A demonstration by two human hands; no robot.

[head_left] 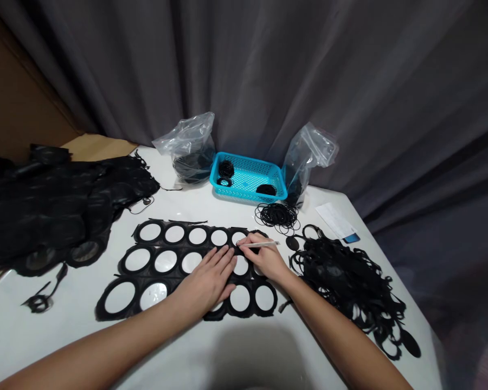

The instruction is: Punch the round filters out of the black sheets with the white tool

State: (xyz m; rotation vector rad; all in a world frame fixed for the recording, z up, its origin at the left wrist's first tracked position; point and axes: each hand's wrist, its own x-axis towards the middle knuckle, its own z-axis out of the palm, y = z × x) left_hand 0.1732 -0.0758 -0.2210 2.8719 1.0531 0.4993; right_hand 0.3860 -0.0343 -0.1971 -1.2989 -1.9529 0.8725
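A black rubbery sheet (pixel 252 297) lies flat on the white table, with rows of large round holes ringed by raised rims. My left hand (pixel 211 277) rests palm down on its middle, fingers stretched out over some holes. In my right hand (pixel 267 259) is a thin, pale, pen-like tool (pixel 269 244), pinched between thumb and fingers. Its tip is at the rim of a hole in the far row, just beyond my left fingertips. Whether it is a blade, a pick or tweezers cannot be made out. My right hand covers the sheet's far right part.
Black sheets (pixel 65 211) are heaped at left. Black scraps (pixel 350 281) pile up at right. Thin black rings (pixel 277 215) lie before a blue basket (pixel 248 197), which holds more rings. Clear bags (pixel 191 162) stand beside it, near a grey curtain (pixel 244 70). White paper (pixel 334 219) lies at right.
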